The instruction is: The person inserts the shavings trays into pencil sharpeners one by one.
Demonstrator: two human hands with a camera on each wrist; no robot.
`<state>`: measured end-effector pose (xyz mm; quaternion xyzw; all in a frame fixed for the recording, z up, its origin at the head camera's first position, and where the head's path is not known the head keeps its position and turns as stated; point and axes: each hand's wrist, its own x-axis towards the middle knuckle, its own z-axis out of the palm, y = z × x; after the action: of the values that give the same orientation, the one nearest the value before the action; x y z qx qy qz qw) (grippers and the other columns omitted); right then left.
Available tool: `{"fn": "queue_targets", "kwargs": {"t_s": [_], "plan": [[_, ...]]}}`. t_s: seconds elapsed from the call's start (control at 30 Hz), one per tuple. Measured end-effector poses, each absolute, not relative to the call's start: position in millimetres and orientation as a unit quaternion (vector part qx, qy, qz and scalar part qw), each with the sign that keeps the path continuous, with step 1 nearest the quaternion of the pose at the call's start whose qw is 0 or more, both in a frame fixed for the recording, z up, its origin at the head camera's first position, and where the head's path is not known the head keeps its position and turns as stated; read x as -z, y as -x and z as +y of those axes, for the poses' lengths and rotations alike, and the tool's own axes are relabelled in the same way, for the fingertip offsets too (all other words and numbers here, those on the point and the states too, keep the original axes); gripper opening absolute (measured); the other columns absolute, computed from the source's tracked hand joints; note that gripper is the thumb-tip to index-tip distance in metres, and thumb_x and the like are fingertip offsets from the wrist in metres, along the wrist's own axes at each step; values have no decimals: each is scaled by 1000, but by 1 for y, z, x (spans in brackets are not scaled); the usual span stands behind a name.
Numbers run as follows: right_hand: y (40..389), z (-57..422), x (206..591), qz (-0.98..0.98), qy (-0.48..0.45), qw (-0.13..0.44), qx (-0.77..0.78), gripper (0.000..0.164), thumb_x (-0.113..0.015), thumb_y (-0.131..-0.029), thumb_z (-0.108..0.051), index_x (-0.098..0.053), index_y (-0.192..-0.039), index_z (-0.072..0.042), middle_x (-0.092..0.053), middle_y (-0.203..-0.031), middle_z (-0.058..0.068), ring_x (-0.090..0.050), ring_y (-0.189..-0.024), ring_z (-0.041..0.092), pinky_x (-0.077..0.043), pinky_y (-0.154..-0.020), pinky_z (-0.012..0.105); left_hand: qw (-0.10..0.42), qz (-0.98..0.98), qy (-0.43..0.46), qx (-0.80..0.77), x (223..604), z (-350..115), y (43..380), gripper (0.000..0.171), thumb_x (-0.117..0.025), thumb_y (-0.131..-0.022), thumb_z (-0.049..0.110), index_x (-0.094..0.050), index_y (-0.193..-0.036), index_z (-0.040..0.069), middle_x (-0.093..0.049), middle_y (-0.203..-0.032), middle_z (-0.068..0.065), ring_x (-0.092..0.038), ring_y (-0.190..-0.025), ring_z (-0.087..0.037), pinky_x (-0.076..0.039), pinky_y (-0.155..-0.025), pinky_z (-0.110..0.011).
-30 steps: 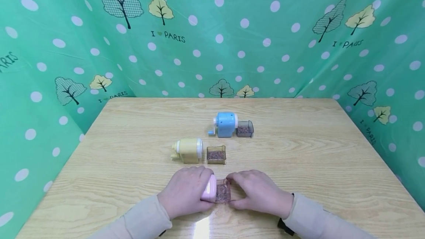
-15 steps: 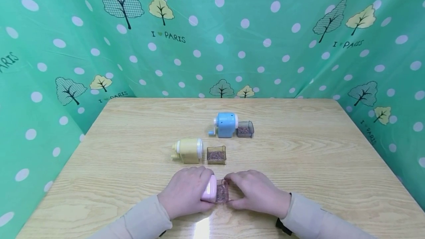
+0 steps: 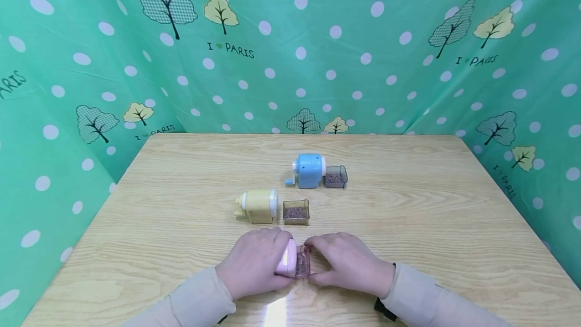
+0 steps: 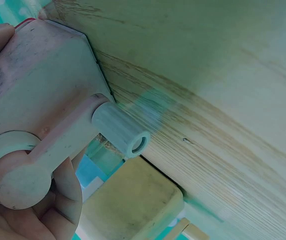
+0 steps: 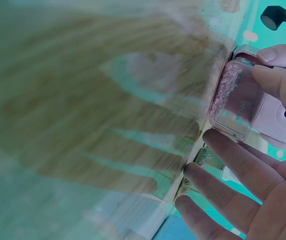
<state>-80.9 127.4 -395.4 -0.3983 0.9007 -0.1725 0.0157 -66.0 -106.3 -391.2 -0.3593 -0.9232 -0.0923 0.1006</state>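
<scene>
My left hand [image 3: 254, 261] grips a pink pencil sharpener [image 3: 286, 261] from above, hiding most of its body in the head view. Its crank handle [image 4: 78, 135] shows up close in the left wrist view. From the sharpener's right side a clear pinkish shavings drawer [image 3: 302, 262] sticks partway out, with shavings inside. My right hand [image 3: 349, 264] pinches this drawer between thumb and index finger, one at its near side and one at its far side. In the right wrist view the other fingers [image 5: 218, 195] spread apart, tips near the wooden table [image 3: 408, 206].
Just beyond my hands stands a yellow pencil sharpener [image 3: 259, 207], its shavings drawer [image 3: 296, 213] pulled out beside it. Farther back is a blue pencil sharpener [image 3: 309, 171] with its drawer [image 3: 335, 177] at its right. A green dotted cloth [image 3: 299, 64] hangs round the table.
My right hand has moved slightly left, pushing the drawer farther into the pink sharpener, so less of it shows. The left hand has stayed in place.
</scene>
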Motion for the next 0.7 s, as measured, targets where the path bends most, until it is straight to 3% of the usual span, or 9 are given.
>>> {"fn": "queue_targets", "kwargs": {"t_s": [0.7], "plan": [[82, 123, 395, 896, 407, 15, 179, 54, -76, -79, -41, -69, -118, -4, -76, -106, 4, -70, -90, 16, -57, -84, 38, 105, -924, 358, 89, 392, -106, 67, 53, -80, -66, 50, -59, -96, 11, -52, -76, 7, -43, -63, -7, -46, -55, -24]]}}
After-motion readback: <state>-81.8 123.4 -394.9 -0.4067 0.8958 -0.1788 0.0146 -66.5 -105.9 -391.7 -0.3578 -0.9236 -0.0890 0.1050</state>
